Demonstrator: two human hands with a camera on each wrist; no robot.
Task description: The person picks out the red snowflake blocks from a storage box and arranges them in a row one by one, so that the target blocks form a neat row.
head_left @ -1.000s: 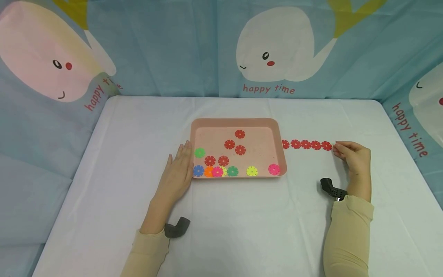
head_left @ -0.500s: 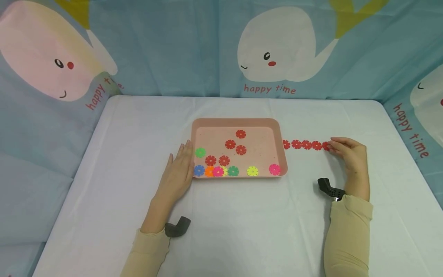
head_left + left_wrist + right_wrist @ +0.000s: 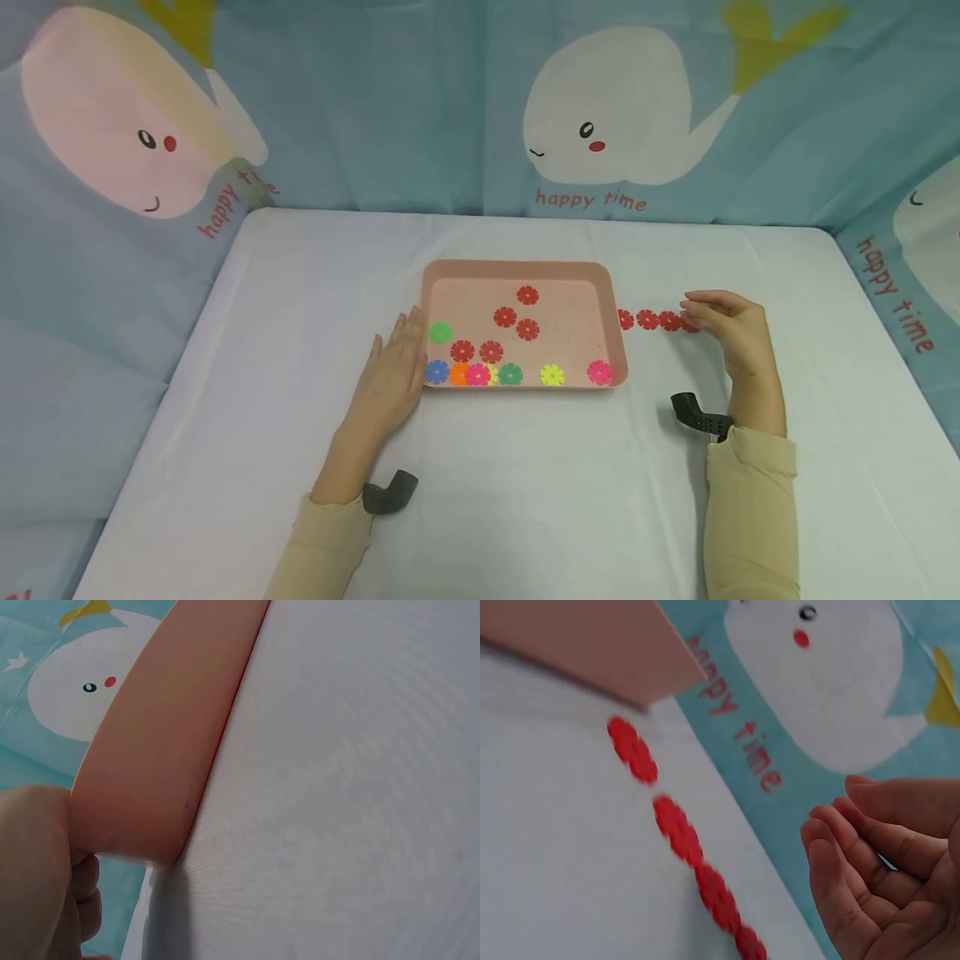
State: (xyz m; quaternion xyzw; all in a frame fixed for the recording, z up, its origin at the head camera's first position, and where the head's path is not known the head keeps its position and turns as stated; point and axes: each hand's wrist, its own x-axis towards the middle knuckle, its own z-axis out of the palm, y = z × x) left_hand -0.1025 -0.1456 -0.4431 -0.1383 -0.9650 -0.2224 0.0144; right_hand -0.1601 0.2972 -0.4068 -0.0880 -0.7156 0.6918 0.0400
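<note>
My left hand [image 3: 390, 379] lies along the left side of the pink tray [image 3: 517, 268], its fingers extended and touching the wall. The left wrist view shows the tray wall [image 3: 150, 742] beside the hand [image 3: 34, 862]. Several red flower-shaped discs [image 3: 647, 320] form a row to the right of the tray. Above the row's right end hovers my right hand [image 3: 738, 350], partly covering the last discs. In the right wrist view, the thumb and loosely bent fingers of this hand [image 3: 885, 862] stand apart with nothing between them, beside the red discs [image 3: 679, 829].
Inside the tray are scattered red discs [image 3: 505, 317] and, along its front edge, discs in other colours, among them blue [image 3: 437, 372], yellow [image 3: 552, 375] and pink [image 3: 600, 372]. A whale-print curtain [image 3: 375, 125] stands behind the white table [image 3: 525, 483].
My right hand has moved left from the row's right end and now hovers over the last discs. The left hand stays against the tray. The head view has shifted slightly.
</note>
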